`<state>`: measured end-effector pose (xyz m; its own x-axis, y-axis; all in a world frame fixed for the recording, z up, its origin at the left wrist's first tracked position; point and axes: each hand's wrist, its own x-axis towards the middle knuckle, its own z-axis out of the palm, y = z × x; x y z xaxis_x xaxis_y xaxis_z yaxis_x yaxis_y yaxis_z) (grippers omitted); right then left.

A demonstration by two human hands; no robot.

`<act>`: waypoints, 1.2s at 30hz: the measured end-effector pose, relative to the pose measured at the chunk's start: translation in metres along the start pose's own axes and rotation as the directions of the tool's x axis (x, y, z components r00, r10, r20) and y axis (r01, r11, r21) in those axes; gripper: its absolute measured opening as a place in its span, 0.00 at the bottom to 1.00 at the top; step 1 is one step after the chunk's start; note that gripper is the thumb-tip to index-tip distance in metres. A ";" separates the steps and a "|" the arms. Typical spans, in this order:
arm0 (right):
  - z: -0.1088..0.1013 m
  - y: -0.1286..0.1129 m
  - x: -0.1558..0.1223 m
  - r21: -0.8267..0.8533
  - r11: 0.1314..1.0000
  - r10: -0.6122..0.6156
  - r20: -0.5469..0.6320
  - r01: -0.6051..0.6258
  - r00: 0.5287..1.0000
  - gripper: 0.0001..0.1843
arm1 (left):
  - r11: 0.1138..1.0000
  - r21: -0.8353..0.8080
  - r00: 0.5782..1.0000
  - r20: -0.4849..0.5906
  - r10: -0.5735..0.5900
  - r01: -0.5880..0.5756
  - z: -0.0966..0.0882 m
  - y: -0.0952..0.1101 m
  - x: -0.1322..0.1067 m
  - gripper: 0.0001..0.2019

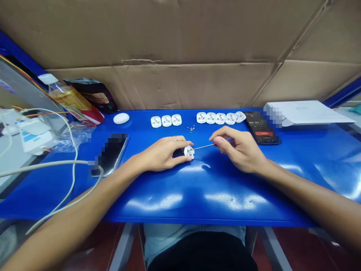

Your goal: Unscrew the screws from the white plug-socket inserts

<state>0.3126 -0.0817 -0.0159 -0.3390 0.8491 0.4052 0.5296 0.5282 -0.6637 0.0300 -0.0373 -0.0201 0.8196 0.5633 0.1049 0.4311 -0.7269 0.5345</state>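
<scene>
My left hand (165, 153) grips a round white three-pin plug (189, 152) between thumb and fingers, resting it near the middle of the blue table (180, 203). My right hand (237, 148) pinches a thin screwdriver (204, 147) with a red and dark handle, and its metal shaft reaches the plug's face. Whether the tip sits in a screw is too small to tell. Above my hands lie a few tiny metal screws (191, 128). Flanking them are a row of 3 white plugs (166, 120) and a row of several more (220, 118).
A black phone (261, 128) showing a timer lies at the back right, beside a white flat box (306, 113). Another phone (109, 154), white cables (73, 150), a white oval case (121, 118) and packets (84, 99) lie left. Cardboard (180, 34) walls the back.
</scene>
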 end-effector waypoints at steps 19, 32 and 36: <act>0.002 0.002 -0.001 -0.080 0.982 -0.176 -0.025 0.174 0.984 0.06 | 0.998 -0.058 0.999 -0.039 -0.012 0.010 -0.001 -0.006 0.001 0.24; 0.004 0.003 0.000 0.014 0.996 -0.089 -0.062 0.090 0.994 0.08 | 0.993 -0.116 0.999 -0.015 -0.034 0.032 -0.002 -0.008 0.001 0.26; 0.004 0.002 -0.001 0.015 0.999 -0.047 -0.050 0.048 0.998 0.08 | 0.994 -0.103 0.999 0.007 -0.038 0.039 -0.001 -0.010 0.002 0.26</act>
<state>0.3109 -0.0815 -0.0196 -0.3245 0.8227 0.4667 0.5012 0.5680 -0.6529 0.0272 -0.0290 -0.0246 0.8050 0.5880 0.0790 0.4212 -0.6602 0.6218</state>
